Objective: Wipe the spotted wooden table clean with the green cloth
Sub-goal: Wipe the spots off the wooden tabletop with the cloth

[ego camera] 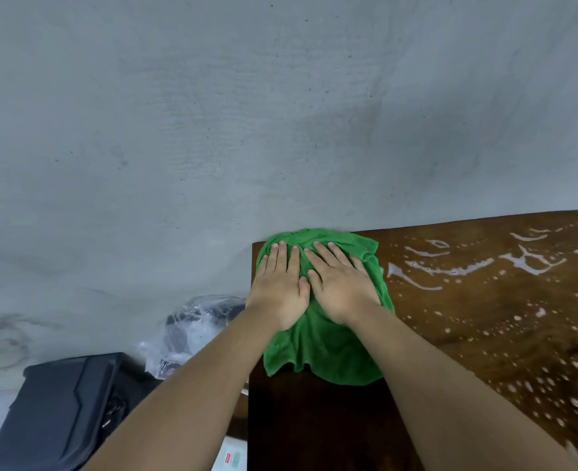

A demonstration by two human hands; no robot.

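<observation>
The green cloth (325, 348) lies spread on the far left corner of the dark wooden table (315, 419). Both hands press down on its far half, palms flat and fingers stretched out. My left hand (279, 285) is by the table's left edge. My right hand (340, 287) is beside it, the thumbs nearly touching, and the cloth is bunched between them. White spots and streaks of liquid (451, 266) cover the table to the right of the cloth, up to the right edge of the view.
A grey wall (247, 113) runs right behind the table's far edge. Left of the table, lower down, lie a black case (59, 409), a crumpled clear plastic bag (192, 324) and a white paper (233, 457).
</observation>
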